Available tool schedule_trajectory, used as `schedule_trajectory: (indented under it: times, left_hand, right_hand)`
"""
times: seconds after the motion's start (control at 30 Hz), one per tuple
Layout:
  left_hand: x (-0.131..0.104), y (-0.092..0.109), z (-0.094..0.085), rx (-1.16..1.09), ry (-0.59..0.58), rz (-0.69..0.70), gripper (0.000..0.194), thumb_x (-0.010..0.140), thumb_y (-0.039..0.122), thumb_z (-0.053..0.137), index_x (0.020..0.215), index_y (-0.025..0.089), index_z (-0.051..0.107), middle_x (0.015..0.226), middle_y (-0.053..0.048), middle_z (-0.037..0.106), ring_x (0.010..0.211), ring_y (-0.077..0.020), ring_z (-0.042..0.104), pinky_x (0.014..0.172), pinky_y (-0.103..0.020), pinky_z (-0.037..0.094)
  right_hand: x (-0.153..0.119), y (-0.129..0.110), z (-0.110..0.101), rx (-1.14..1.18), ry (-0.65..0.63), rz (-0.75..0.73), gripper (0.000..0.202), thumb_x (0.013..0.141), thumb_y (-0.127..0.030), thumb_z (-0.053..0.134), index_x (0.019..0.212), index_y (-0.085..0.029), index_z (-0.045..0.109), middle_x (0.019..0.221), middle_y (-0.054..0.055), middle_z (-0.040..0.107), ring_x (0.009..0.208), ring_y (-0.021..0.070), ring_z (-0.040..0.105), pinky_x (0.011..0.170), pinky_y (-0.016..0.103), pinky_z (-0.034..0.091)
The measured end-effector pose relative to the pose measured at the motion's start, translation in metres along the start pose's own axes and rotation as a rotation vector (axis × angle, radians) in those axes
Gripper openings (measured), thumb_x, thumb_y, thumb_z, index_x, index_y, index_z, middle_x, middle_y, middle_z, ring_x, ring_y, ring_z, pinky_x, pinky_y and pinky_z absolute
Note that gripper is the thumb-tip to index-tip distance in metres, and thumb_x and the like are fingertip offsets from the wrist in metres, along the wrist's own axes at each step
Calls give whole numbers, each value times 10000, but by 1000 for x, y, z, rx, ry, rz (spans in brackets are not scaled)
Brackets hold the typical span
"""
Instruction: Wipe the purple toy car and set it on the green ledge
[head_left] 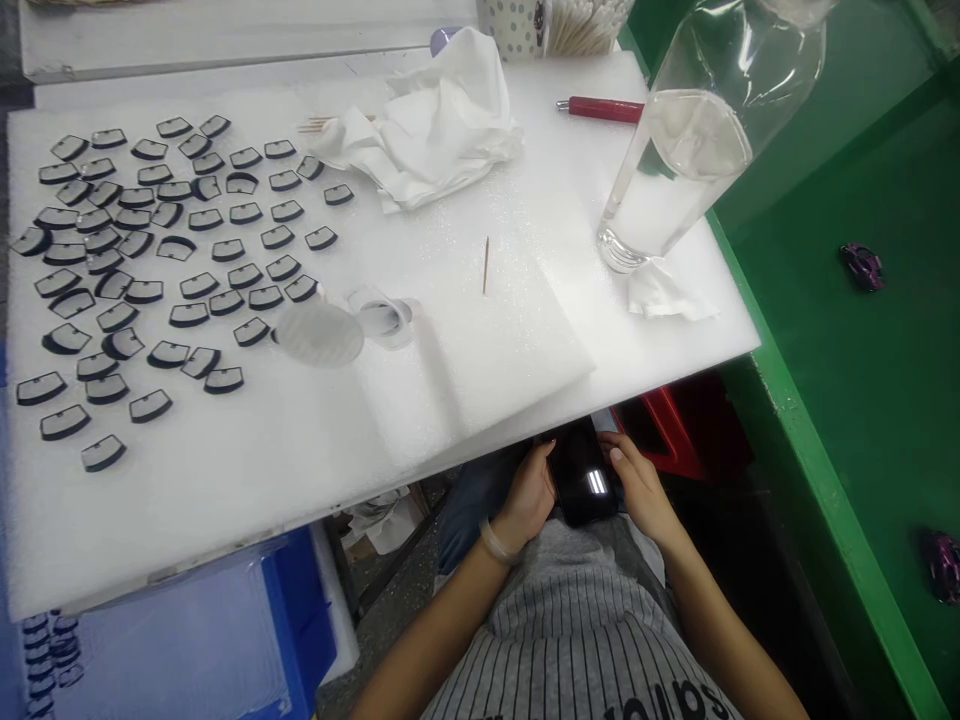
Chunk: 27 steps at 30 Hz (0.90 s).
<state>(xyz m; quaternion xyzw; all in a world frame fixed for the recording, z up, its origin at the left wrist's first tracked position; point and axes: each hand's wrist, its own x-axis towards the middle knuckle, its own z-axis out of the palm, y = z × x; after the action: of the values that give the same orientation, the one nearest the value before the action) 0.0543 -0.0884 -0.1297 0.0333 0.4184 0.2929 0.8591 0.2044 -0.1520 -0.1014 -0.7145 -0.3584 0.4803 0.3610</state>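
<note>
Head view, looking down past the near edge of the bench (525, 340), which is covered with white foam sheet. Below that edge, in the person's lap, both hands hold a dark phone (583, 480) whose screen shows a small bright patch. The left hand (531, 492) wraps the phone's left side with curled fingers; a pale bracelet (496, 545) sits on that wrist. The right hand (637, 485) closes on the right side, its thumb lying over the upper edge of the phone. The phone lies between the two hands, above a grey striped shirt (585, 640).

On the bench, many small black curved parts (150, 260) are spread loosely over the left half. Just beside their right edge lies a round clear lid (321, 333), touching a small clear cup (382, 316). A thin wooden stick (486, 266) lies alone near the middle. Crumpled white tissue (439, 125) sits toward the far side, and a red-handled tool (600, 108) lies to its right. A tall clear bottle (679, 165) stands on a scrap of tissue near the right edge. A blue bin (300, 610) shows under the bench at left.
</note>
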Motion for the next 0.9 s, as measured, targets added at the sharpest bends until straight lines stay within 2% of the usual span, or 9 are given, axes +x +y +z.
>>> schedule_trajectory:
  times: [0.23, 0.33, 0.47, 0.6, 0.73, 0.9]
  left_hand:
    - [-1, 1, 1, -6, -5, -7, 273, 827, 366, 711, 1027, 182, 729, 1217, -75, 721, 1319, -311, 545, 1133, -429, 423]
    - [-1, 2, 1, -8, -8, -4, 280, 825, 367, 710, 1035, 183, 727, 1225, -77, 718, 1323, -314, 542, 1134, -432, 421]
    - [0, 1, 1, -12, -9, 2, 293, 824, 358, 705, 1058, 182, 719, 1235, -70, 715, 1325, -313, 542, 1137, -439, 416]
    - [0, 0, 1, -17, -10, 10, 302, 819, 352, 710, 1071, 186, 715, 1272, -71, 697, 1342, -302, 527, 1151, -420, 400]
    - [1, -1, 0, -21, -9, 17, 323, 822, 358, 710, 1088, 175, 707, 1286, -85, 688, 1353, -309, 517, 1161, -427, 387]
    - [2, -1, -2, -29, -18, -7, 320, 839, 358, 693, 1103, 179, 708, 1260, -88, 702, 1346, -322, 523, 1161, -447, 388]
  right_hand:
    - [1, -1, 2, -39, 24, -7, 385, 973, -495, 460, 1181, -220, 630, 1193, 94, 685, 1102, 263, 646, 972, 409, 506]
    - [1, 1, 3, -55, 21, -17, 345, 957, -440, 477, 1181, -218, 616, 1131, 89, 696, 1027, 248, 662, 917, 396, 527]
    - [0, 3, 4, -95, 4, -44, 374, 858, -330, 591, 1215, -217, 587, 1101, 78, 687, 903, 223, 652, 785, 358, 538]
    - [0, 5, 6, -131, 0, -70, 482, 757, -257, 677, 1224, -222, 564, 1122, 66, 672, 887, 213, 635, 754, 334, 513]
    - [3, 5, 8, -138, 50, -40, 309, 904, -380, 564, 1153, -198, 591, 1049, 88, 689, 866, 218, 656, 707, 326, 515]
    - [5, 3, 5, -121, 42, -30, 339, 969, -459, 481, 1142, -198, 611, 1083, 89, 702, 1001, 233, 668, 812, 326, 531]
